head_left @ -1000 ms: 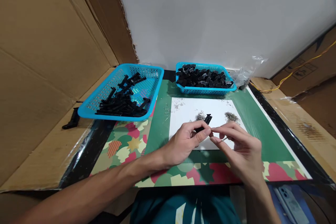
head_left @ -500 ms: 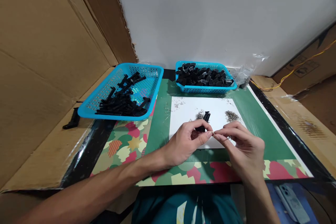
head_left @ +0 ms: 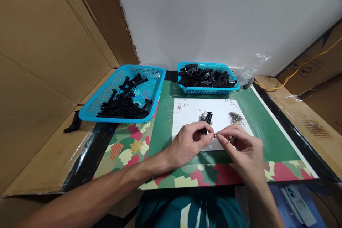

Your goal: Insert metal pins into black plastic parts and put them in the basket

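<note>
My left hand (head_left: 191,140) is closed around a narrow black plastic part (head_left: 208,118), whose slotted end sticks up past the fingers; the rest is hidden in the grip. Thumb and index finger of that hand also meet at their tips. My right hand (head_left: 244,148) is pinched, its fingertips almost touching the left ones. A tiny pale piece shows between the two hands, too small to name. Both hands are over a white sheet (head_left: 187,114). Small metal pieces lie on it in a pile (head_left: 202,116) behind the black part and another pile (head_left: 236,118) to the right.
A blue basket (head_left: 91,113) of long black parts stands at the left. Behind the sheet is a second blue basket (head_left: 211,91) of short black pieces, beside a clear plastic bag (head_left: 247,74). One black part (head_left: 73,123) lies on cardboard. A phone (head_left: 299,205) sits low right.
My right hand has shifted slightly left and its fingers have drawn closer together. The black part in my left hand has moved a little left.
</note>
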